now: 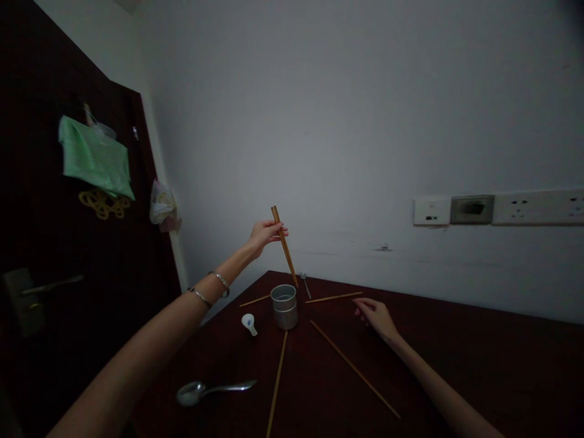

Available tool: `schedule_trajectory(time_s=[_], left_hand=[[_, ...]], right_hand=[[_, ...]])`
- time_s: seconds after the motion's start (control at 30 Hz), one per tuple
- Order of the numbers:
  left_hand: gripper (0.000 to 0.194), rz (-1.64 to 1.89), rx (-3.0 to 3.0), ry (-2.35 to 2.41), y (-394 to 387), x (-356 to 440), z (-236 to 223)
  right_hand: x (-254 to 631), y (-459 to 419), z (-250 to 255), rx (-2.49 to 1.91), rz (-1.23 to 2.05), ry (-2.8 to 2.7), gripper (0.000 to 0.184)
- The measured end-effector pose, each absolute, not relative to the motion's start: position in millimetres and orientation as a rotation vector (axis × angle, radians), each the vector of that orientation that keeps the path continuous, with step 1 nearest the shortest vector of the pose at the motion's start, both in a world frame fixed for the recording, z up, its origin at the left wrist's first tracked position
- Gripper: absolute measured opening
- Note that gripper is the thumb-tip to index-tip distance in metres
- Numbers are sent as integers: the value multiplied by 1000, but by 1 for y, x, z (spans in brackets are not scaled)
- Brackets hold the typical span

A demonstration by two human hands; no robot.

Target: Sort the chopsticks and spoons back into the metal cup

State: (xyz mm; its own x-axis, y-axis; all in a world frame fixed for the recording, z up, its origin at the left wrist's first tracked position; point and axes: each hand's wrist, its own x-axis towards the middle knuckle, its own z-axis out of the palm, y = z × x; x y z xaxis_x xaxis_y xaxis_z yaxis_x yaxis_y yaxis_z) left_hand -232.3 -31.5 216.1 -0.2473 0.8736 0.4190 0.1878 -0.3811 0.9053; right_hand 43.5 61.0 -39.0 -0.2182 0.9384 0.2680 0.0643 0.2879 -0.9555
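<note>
My left hand (267,234) is raised over the far side of the table, closed around a pair of brown wooden chopsticks (285,246) that slant down behind a grey metal cup (284,310). The cup stands upright with a wider rim. My right hand (375,316) is low over the table's right side, its fingers curled together with nothing visible in them. Close to its fingertips is the end of a single chopstick (333,298); whether they touch, I cannot tell. Another chopstick (353,367) lies diagonally between the cup and my right forearm.
Around the cup lie a chopstick (277,383) in front, one (254,300) at left, a white spoon (249,323), a small metal spoon (306,285) behind and a larger metal spoon (196,392) at front left. A wall with sockets (517,208) backs the dark table (502,365); a door (36,219) stands left.
</note>
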Motion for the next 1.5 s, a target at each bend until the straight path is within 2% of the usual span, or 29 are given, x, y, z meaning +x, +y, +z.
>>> schedule_trajectory(time_s=[0.1, 0.27, 0.4, 0.53, 0.67, 0.83, 0.93, 1.07, 1.23, 1.5], left_hand=[[11, 1595, 1540, 1211, -48, -213, 221], [15, 1380, 1550, 1089, -68, -183, 199], [17, 1294, 1501, 1050, -78, -169, 175], [16, 1279, 1426, 1060, -79, -163, 160], [19, 1348, 1429, 1086, -73, -179, 163], [21, 1493, 1468, 1377, -59, -248, 183], [16, 1289, 1547, 1713, -58, -296, 179], [10, 935, 1506, 1970, -68, -343, 144], [8, 577, 1333, 2288, -81, -381, 88], [19, 590, 1256, 2365, -86, -403, 46]], right_hand=[[32, 45, -8, -866, 1144, -1497, 34], [7, -14, 62, -639, 1283, -1592, 36], [-8, -55, 84, -524, 1316, -1671, 35], [-15, -67, 77, -513, 1245, -1695, 32], [-5, -52, 67, -611, 1175, -1768, 31], [38, -4, 37, -943, 762, -2068, 18], [63, 22, 6, -1153, 626, -2171, 17], [79, 34, -23, -1304, 483, -2236, 17], [81, 31, -34, -1346, 411, -2297, 15], [79, 31, -37, -1325, 354, -2335, 17]])
